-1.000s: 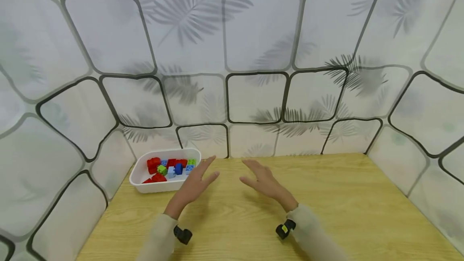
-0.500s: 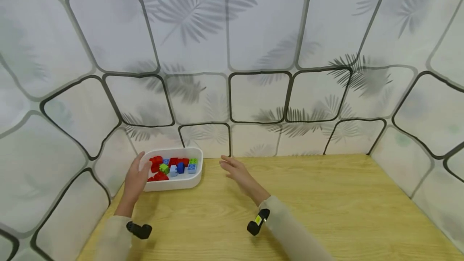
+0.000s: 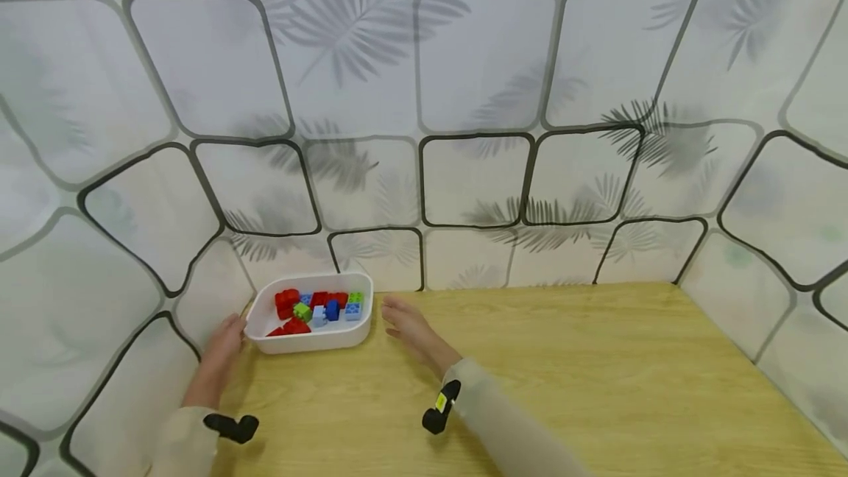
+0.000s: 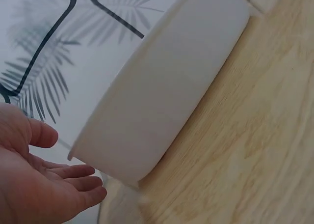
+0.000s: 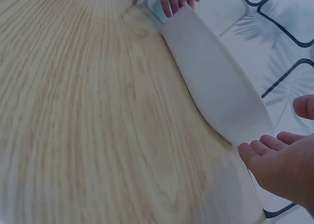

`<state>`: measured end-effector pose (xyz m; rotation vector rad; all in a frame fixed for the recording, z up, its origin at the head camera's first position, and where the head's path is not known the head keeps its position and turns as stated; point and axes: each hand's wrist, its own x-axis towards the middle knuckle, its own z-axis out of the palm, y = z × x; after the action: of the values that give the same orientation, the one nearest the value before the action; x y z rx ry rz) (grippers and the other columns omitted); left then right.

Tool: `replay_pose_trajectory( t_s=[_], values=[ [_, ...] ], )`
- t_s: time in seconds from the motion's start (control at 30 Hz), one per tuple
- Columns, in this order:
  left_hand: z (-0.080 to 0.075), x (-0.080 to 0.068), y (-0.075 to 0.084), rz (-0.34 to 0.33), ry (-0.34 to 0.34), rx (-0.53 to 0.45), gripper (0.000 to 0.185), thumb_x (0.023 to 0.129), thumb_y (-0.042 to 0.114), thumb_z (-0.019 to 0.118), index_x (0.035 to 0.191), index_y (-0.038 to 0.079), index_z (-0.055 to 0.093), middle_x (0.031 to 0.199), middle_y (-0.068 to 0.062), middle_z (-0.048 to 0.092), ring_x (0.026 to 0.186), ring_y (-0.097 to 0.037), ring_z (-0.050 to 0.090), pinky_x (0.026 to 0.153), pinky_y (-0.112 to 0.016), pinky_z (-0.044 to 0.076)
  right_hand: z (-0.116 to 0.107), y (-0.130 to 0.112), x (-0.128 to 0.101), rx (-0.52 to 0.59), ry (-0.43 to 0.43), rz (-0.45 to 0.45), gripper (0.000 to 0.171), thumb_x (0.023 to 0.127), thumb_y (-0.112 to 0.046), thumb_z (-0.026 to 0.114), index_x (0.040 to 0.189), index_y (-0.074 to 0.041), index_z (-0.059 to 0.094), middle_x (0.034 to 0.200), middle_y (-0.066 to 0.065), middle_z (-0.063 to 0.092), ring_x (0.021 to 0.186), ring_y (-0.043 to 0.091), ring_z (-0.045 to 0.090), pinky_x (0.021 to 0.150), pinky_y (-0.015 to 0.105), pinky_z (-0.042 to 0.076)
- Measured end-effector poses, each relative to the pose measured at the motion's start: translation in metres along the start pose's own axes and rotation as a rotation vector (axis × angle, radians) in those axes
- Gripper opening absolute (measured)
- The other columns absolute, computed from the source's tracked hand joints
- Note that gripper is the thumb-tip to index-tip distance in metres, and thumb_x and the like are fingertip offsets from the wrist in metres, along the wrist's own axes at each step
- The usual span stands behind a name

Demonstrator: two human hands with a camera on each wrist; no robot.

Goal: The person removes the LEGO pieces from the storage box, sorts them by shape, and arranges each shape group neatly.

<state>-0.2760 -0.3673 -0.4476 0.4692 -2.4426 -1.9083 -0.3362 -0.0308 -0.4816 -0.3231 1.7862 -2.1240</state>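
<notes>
A white plastic tub (image 3: pixel 305 343) stands on the wooden table at the back left, holding several toy building bricks (image 3: pixel 333 309) in red, blue, light blue and green. At its left end is my left hand (image 3: pixel 224 348), fingers extended beside the wall; whether they touch it I cannot tell. My right hand (image 3: pixel 414 331) is at the tub's right end, a little apart in the head view, its fingers fairly straight. The left wrist view shows the tub's outer wall (image 4: pixel 162 86) near my left fingertips. In the right wrist view both hands flank the tub (image 5: pixel 211 76).
The light wooden table (image 3: pixel 563 374) extends to the right and front. A pale patterned cloth wall (image 3: pixel 477 182) encloses its back and both sides, close behind the tub. Each wrist wears a black camera mount (image 3: pixel 440 407).
Both hands have moved left: the left passed over to the tub's far left end and lowered, the right came to its right end. The tub has stayed in place on the table.
</notes>
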Motion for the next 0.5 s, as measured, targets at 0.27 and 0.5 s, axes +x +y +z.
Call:
replay_pose_trajectory(
  t_s=[0.27, 0.5],
  values=[
    [0.002, 0.01, -0.02, -0.03, -0.085, -0.336, 0.061, 0.111, 0.028, 0.015, 0.16, 0.0, -0.008, 0.169, -0.015, 0.012, 0.155, -0.02, 0.018, 0.127, -0.03, 0.019, 0.022, 0.009, 0.002, -0.043, 0.011, 0.04, 0.045, 0.106, -0.015, 0.049, 0.148, 0.0, 0.048, 0.158, 0.017, 0.043, 0.149, 0.037, 0.036, 0.118, 0.059, 0.035],
    [0.003, 0.014, -0.034, -0.009, -0.072, -0.377, 0.061, 0.112, 0.031, 0.027, 0.162, 0.005, 0.004, 0.096, 0.034, 0.053, 0.1, 0.017, 0.048, 0.097, -0.01, 0.04, 0.022, 0.018, 0.004, -0.017, 0.003, 0.024, 0.045, 0.105, -0.012, 0.051, 0.147, 0.004, 0.048, 0.158, 0.02, 0.042, 0.149, 0.039, 0.036, 0.115, 0.058, 0.037]
  ],
)
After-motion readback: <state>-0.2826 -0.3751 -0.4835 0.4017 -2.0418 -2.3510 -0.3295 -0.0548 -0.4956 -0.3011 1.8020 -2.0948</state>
